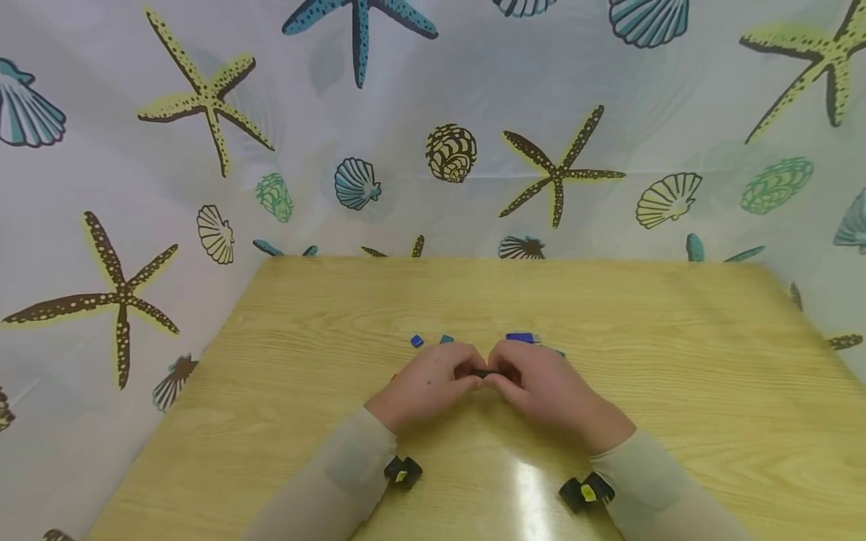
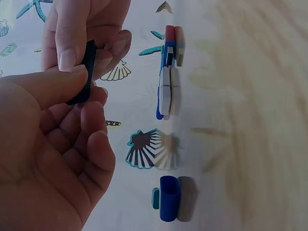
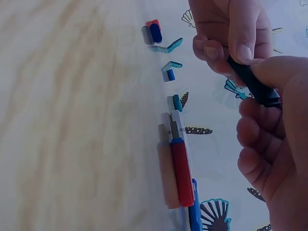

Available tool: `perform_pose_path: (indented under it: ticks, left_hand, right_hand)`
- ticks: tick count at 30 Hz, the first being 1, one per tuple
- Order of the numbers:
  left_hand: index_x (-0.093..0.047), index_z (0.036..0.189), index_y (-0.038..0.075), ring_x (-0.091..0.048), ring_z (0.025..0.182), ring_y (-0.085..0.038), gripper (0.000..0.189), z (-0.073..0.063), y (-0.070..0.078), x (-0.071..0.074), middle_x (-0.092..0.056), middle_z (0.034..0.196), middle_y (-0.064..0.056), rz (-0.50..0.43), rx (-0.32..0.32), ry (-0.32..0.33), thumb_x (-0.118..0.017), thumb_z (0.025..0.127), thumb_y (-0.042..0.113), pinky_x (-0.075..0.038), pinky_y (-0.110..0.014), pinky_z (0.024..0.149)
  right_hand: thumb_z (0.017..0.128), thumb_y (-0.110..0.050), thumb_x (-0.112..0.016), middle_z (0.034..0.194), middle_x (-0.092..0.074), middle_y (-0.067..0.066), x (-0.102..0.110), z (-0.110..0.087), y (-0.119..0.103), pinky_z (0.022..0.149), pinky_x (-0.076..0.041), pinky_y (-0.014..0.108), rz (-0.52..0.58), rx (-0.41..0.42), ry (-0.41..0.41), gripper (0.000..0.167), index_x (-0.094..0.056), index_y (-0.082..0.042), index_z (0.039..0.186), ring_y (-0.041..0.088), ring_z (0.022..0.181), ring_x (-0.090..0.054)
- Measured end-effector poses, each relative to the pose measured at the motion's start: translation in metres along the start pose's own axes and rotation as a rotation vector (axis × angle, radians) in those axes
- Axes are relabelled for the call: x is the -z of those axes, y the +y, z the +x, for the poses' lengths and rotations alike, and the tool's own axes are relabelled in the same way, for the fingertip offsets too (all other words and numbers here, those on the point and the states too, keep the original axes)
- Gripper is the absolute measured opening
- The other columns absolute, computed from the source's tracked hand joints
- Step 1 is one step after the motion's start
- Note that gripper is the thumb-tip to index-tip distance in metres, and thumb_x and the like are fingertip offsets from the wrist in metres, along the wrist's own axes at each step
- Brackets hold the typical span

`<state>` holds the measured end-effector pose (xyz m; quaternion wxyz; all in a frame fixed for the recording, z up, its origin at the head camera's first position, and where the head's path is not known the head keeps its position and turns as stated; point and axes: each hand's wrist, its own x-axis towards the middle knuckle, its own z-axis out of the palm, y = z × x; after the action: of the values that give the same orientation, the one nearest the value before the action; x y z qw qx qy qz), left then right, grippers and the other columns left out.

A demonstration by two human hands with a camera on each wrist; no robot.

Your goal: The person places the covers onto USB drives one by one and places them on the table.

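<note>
My left hand (image 1: pixel 433 379) and right hand (image 1: pixel 541 379) meet over the middle of the table. Between them is a small dark stick (image 1: pixel 484 373), flat and narrow, shaped like a USB flash drive. The left thumb and fingers pinch one end, and in the left wrist view the dark stick (image 2: pixel 84 72) slants between both hands. The right thumb presses along its side in the right wrist view, where the dark stick (image 3: pixel 255 82) shows a notched end near the right fingers. Fingers hide part of it.
Beyond the hands lie a blue cap (image 1: pixel 416 341), a teal piece (image 1: pixel 446 340) and a blue stick (image 1: pixel 521 337). A red stick with a metal plug (image 3: pixel 182 168) shows in the right wrist view. The wooden table (image 1: pixel 325 300) meets a shell-patterned cloth (image 1: pixel 392 218) behind.
</note>
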<state>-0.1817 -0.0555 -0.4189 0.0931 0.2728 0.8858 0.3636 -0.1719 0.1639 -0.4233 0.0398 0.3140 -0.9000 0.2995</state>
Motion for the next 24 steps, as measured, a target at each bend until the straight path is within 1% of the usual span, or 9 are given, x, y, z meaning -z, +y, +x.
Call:
perform_pose_path:
  ticks: [3, 6, 9, 11, 13, 17, 20, 24]
  left_hand:
    - [-0.069, 0.103, 0.028, -0.057, 0.079, -0.008, 0.007, -0.002, -0.002, 0.000, -0.063, 0.090, 0.015, -0.001, -0.013, 0.006, -0.066, 0.100, 0.033, -0.050, -0.028, 0.070]
    - [-0.069, 0.105, 0.028, -0.058, 0.080, -0.009, 0.007, -0.004, -0.003, 0.002, -0.064, 0.092, 0.015, -0.025, 0.003, 0.009, -0.065, 0.101, 0.032, -0.050, -0.029, 0.071]
    - [-0.070, 0.106, 0.027, -0.058, 0.081, -0.010, 0.008, -0.006, -0.004, 0.005, -0.064, 0.093, 0.014, -0.058, 0.031, 0.020, -0.064, 0.101, 0.031, -0.051, -0.030, 0.072]
    - [-0.070, 0.107, 0.025, -0.058, 0.081, -0.011, 0.010, -0.006, -0.006, 0.007, -0.065, 0.094, 0.013, -0.060, 0.038, 0.036, -0.063, 0.102, 0.031, -0.051, -0.032, 0.072]
    - [-0.071, 0.108, 0.022, -0.058, 0.081, -0.012, 0.013, -0.006, -0.007, 0.009, -0.065, 0.095, 0.013, -0.047, 0.040, 0.053, -0.062, 0.102, 0.030, -0.051, -0.032, 0.073]
    - [-0.072, 0.110, 0.019, -0.059, 0.081, -0.011, 0.018, -0.005, -0.011, 0.012, -0.065, 0.094, 0.014, -0.014, 0.059, 0.068, -0.061, 0.103, 0.031, -0.051, -0.032, 0.074]
    - [-0.072, 0.110, 0.019, -0.059, 0.080, -0.011, 0.020, -0.005, -0.012, 0.014, -0.064, 0.093, 0.015, 0.008, 0.076, 0.069, -0.060, 0.103, 0.033, -0.050, -0.032, 0.074]
    - [-0.072, 0.108, 0.019, -0.059, 0.079, -0.011, 0.018, -0.004, -0.012, 0.016, -0.064, 0.091, 0.014, 0.038, 0.069, 0.077, -0.060, 0.103, 0.032, -0.050, -0.033, 0.072]
  right_hand:
    - [0.099, -0.037, -0.067, 0.086, -0.056, -0.017, -0.001, 0.000, 0.001, 0.067, -0.048, 0.028, 0.012, -0.004, 0.000, 0.012, -0.060, -0.027, 0.098, 0.004, 0.073, -0.053]
    - [0.100, -0.033, -0.067, 0.087, -0.057, -0.017, -0.001, 0.000, 0.002, 0.068, -0.048, 0.028, 0.047, -0.031, -0.003, 0.008, -0.061, -0.028, 0.098, 0.004, 0.073, -0.054]
    - [0.100, -0.028, -0.067, 0.089, -0.058, -0.014, 0.000, 0.000, 0.003, 0.067, -0.049, 0.030, 0.095, -0.074, 0.012, 0.006, -0.061, -0.027, 0.100, 0.006, 0.071, -0.055]
    - [0.100, -0.026, -0.067, 0.090, -0.058, -0.012, 0.001, 0.000, 0.004, 0.068, -0.048, 0.031, 0.114, -0.105, 0.040, 0.005, -0.062, -0.025, 0.100, 0.008, 0.072, -0.055]
    - [0.100, -0.024, -0.067, 0.090, -0.059, -0.009, 0.002, 0.000, 0.006, 0.068, -0.048, 0.032, 0.135, -0.138, 0.070, 0.005, -0.062, -0.023, 0.100, 0.011, 0.073, -0.055]
    - [0.101, -0.023, -0.066, 0.096, -0.064, -0.006, 0.003, 0.000, 0.013, 0.075, -0.049, 0.036, 0.161, -0.218, 0.105, 0.005, -0.063, -0.019, 0.102, 0.016, 0.081, -0.056]
    - [0.101, -0.022, -0.065, 0.104, -0.067, -0.003, 0.003, 0.001, 0.017, 0.082, -0.051, 0.039, 0.170, -0.265, 0.100, 0.007, -0.065, -0.017, 0.106, 0.018, 0.088, -0.058]
    - [0.101, -0.020, -0.064, 0.109, -0.068, -0.002, 0.000, 0.003, 0.023, 0.088, -0.050, 0.042, 0.110, -0.276, 0.050, 0.009, -0.067, -0.016, 0.109, 0.018, 0.093, -0.060]
